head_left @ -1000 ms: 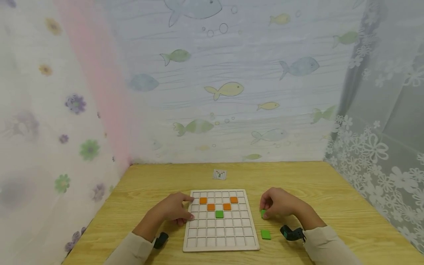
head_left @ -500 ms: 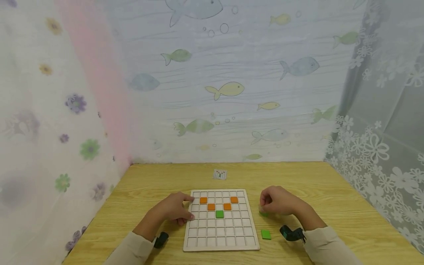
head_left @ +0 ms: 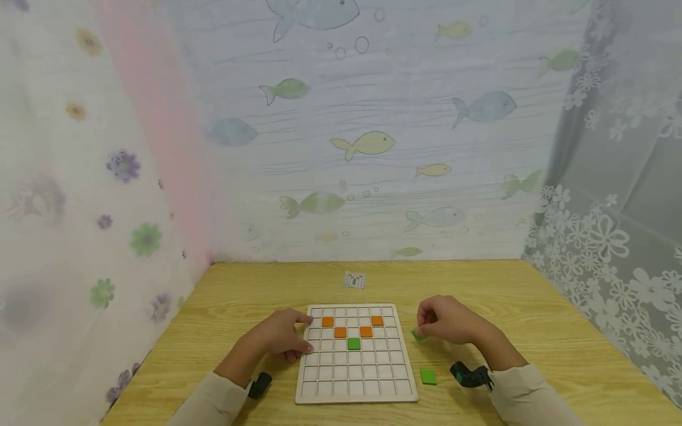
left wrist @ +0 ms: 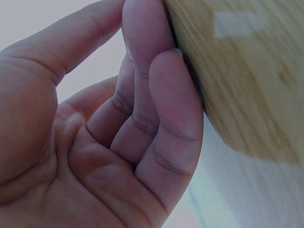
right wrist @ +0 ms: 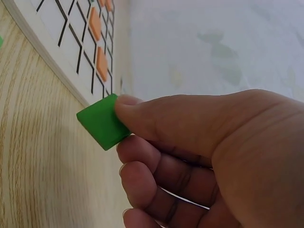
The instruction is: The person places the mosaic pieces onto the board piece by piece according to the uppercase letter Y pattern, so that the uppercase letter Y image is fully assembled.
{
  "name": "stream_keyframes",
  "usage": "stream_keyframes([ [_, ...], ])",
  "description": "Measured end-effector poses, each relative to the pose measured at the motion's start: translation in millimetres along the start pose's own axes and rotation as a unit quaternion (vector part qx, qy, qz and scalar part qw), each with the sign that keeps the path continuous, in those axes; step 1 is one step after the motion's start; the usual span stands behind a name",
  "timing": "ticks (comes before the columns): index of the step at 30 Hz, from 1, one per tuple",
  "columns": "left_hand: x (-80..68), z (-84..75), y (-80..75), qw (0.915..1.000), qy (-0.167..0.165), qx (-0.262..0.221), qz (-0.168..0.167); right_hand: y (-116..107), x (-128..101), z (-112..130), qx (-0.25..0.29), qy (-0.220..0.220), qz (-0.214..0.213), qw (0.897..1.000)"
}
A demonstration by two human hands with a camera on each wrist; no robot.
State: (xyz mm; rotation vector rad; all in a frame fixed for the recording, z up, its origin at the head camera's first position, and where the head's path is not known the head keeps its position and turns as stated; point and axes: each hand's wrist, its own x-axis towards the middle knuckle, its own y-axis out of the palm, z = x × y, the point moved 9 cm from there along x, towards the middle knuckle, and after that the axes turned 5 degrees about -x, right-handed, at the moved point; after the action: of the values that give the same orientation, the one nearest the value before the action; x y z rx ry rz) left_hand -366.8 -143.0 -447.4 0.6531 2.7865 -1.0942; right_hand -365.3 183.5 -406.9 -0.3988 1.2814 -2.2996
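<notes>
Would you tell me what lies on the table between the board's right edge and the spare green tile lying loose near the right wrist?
Nothing: in the head view, bare wooden table separates the board from the spare green tile.

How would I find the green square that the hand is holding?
Start at the white grid board on the wooden table. Just right of it, the right hand pinches a green tile in its fingers. The other loose green tile lies flat, untouched, nearer the person.
</notes>
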Motion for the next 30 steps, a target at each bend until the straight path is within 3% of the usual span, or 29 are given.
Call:
stream_keyframes([
  [14,0.1,-1.6,0.3,1.0000,0.000,0.001,0.001,-1,5,11,0.005,-0.014,-0.026,1.000],
  [24,2.0,1.0,1.5,1.0000,0.000,0.003,0.005,5,17,34,0.012,-0.048,-0.010,0.999],
  [30,3.5,-1.8,4.4,0.9992,0.018,0.027,0.023,7,29,52,0.010,-0.058,-0.011,0.998],
])
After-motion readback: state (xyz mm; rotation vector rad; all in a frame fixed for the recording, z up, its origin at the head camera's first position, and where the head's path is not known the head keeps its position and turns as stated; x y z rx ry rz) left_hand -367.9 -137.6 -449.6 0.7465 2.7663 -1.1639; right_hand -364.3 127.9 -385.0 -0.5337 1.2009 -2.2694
